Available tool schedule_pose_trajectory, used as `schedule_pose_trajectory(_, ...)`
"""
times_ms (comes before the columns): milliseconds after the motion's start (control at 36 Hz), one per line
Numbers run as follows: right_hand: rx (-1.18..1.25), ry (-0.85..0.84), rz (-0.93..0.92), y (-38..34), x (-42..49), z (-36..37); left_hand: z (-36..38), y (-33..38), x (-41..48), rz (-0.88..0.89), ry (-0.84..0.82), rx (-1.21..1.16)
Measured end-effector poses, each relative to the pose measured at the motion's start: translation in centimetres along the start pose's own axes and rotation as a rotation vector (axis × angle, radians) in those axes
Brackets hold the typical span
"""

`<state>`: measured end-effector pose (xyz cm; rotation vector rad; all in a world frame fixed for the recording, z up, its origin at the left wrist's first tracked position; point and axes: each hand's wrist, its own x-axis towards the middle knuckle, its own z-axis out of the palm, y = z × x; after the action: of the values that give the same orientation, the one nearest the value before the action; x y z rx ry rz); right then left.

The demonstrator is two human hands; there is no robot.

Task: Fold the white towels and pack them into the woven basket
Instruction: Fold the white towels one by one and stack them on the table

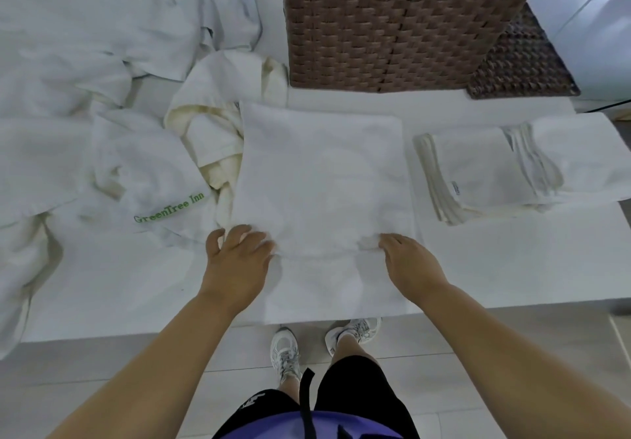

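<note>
— Towel [321, 172], where?
— Centre frame, flat on the surface [495, 261], just below the woven basket [375, 35].
— Fingers [254, 238]?
— Curled: left hand [239, 261] and right hand [411, 262] each pinch a raised fold low on it.

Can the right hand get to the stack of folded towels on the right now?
Probably yes. The stack of folded towels lies beyond the right hand, to its right, with only bare table between them. But that hand pinches the flat towel, so it must let go first.

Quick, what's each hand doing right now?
Left hand: gripping the white towel.
Right hand: pinching the same towel.
</note>
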<state>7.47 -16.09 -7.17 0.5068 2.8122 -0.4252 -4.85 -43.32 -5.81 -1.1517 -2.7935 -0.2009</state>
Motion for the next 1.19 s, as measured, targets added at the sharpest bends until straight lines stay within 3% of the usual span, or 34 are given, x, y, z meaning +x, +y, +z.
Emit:
schedule_pose_trajectory(56, 0.033, 0.023, 0.054, -0.1, 0.2, -1.2, -1.2, 0.1, 0.8, -0.022, -0.005, -0.088)
schedule_pose_trajectory(139, 0.116, 0.251, 0.040, -0.5, -0.2, -4.0, -3.8, 0.2, 2.5, 0.003, -0.022, -0.210)
schedule_pose_trajectory(250, 0.170, 0.651, -0.170, -1.1, -2.5, -7.6, -7.3, 0.5, 3.6, 0.087, -0.037, -0.414)
schedule_pose_trajectory(333, 0.111, 0.736, -0.336, -0.5, -4.8, -7.7, -7.9, 0.6, 2.7, 0.242, -0.033, -0.394)
schedule_pose_trajectory(472, -0.016, 0.417, -0.434, 0.4, -7.1, -3.9, -5.2, 0.7, -0.2, 0.367, -0.173, -0.238)
schedule_pose_trajectory(611, -0.076, 0.186, -0.363, 0.8, -7.5, -0.5, -2.5, 1.4, -2.9, 0.394, -0.339, -0.105)
schedule_pose_trajectory(861, -0.070, 0.043, -0.196, 0.5, -8.2, 1.2, -1.2, 1.8, -4.5, 0.292, -0.481, 0.002)
schedule_pose_trajectory(1000, -0.132, -0.085, -0.111, 0.0, -8.1, 1.6, -1.0, 1.9, -4.1, 0.300, -0.432, -0.030)
schedule_pose_trajectory(1194, -0.144, -0.114, -0.054, -0.7, -8.4, 2.3, -1.0, 1.3, -3.9, 0.254, -0.357, -0.254)
